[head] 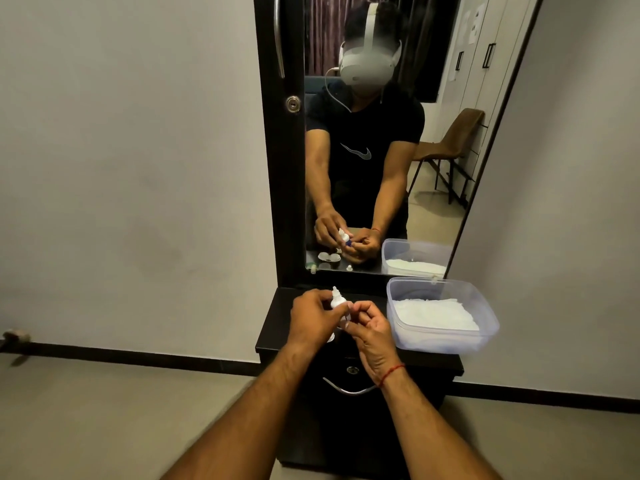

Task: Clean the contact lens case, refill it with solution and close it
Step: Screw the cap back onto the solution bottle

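left grip (313,318) holds bottle (336,300) | right grip (370,327) pinches small white piece (345,319) | tub (445,341) just right

The left hand (313,318) and right hand (372,336) are bare, as are both forearms, and a thin red thread (393,372) is tied round the right wrist. The mirror (429,209) shows a black short-sleeved T-shirt (367,129) with a pale swoosh mark (356,152) on the chest. It also shows a white headset (367,64) with a strap (371,19) over the crown and a white cable (333,95) hanging from its side.

A black dresser (433,370) with a tall mirror (437,216) stands against a pale wall (121,168) on beige floor (104,414).
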